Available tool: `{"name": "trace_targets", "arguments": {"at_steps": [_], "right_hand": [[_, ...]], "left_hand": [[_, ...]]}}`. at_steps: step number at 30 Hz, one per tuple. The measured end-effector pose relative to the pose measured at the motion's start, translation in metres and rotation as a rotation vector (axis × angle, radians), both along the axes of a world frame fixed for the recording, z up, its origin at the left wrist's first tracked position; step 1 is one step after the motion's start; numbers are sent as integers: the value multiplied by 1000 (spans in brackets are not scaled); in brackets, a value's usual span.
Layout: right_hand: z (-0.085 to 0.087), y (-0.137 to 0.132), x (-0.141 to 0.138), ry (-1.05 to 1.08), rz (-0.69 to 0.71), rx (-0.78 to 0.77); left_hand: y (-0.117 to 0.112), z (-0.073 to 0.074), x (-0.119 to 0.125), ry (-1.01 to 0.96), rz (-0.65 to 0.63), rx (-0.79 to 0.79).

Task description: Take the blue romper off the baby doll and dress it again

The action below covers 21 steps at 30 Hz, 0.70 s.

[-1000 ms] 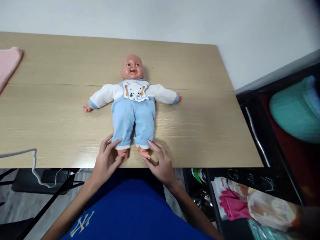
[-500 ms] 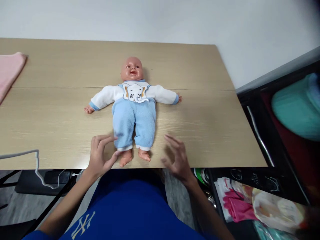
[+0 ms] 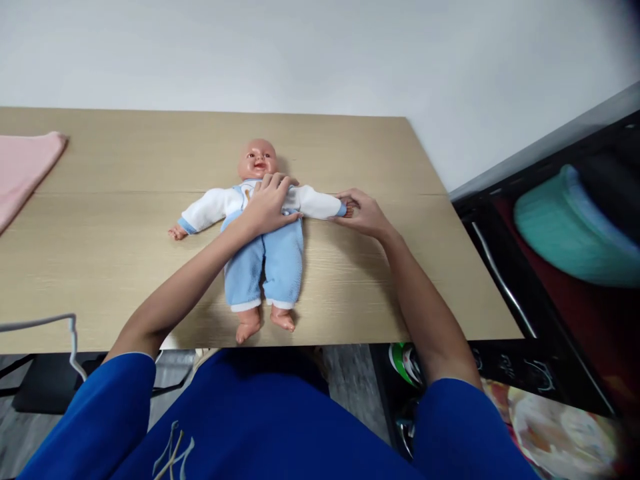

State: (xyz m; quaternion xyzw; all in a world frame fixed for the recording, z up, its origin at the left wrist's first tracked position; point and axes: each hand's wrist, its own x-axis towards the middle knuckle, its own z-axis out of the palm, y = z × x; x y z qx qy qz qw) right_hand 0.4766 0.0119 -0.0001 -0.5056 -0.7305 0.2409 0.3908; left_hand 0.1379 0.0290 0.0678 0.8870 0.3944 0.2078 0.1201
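Note:
A baby doll [image 3: 265, 260] in a white top and light blue trousers lies on its back on the wooden table [image 3: 125, 267], arms spread. My left hand [image 3: 267, 203] rests on the doll's chest, fingers curled over the bib. My right hand [image 3: 363, 213] is closed around the doll's hand at the end of its white sleeve, on the right side. The doll's bare feet point at me near the table's front edge.
A pink cloth [image 3: 23, 170] lies at the table's far left. A white cable [image 3: 45, 327] hangs over the front left edge. To the right stands a dark shelf with a teal object [image 3: 575, 227] and packets lower down [image 3: 550, 417].
Both hands left the doll's feet and reached forward. The left one now lies on the chest and the right one grips the doll's hand. The view shifted slightly downward.

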Motion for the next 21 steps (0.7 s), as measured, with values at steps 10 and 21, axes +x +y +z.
{"name": "trace_targets", "arguments": {"at_steps": [10, 21], "right_hand": [[26, -21, -89, 403, -20, 70], [1, -54, -159, 619, 216, -362]], "left_hand": [[17, -2, -2, -313, 40, -69], [20, -12, -47, -1047, 255, -411]]}}
